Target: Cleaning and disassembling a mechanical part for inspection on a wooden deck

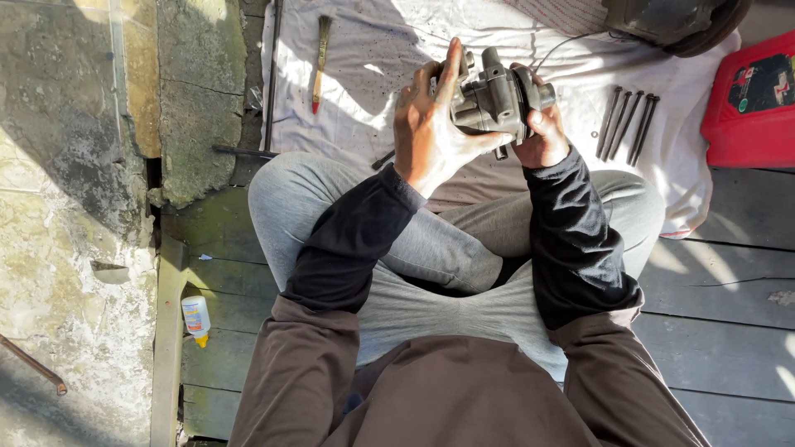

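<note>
The fingers point(454, 70) of the left hand point(426, 136) were spread across the near face of a grey cast-metal carburettor-like part point(494, 99), thumb hooked under it, while the right hand point(542, 136) was curled round its far side, fingers closed on the body, so both hands gripped the part together. It was held in the air above the person's crossed legs point(431, 240) in grey trousers, just in front of a white cloth point(373, 58) spread on the floor. By its look the part was a stiff, fairly heavy casting with stubby ports and edges, probably greasy, so the broad body seemed the safe place to grip rather than the thin projecting fittings. On the cloth lay a paintbrush point(320, 62) with a wooden handle to the left and a row of long dark bolts point(625, 124) to the right, well apart from the hands. A red plastic container point(749, 103) stood at the cloth's right edge, and a small bottle with a yellow cap point(196, 319) lay on the wooden planks point(720, 273) near the person's left elbow
</note>
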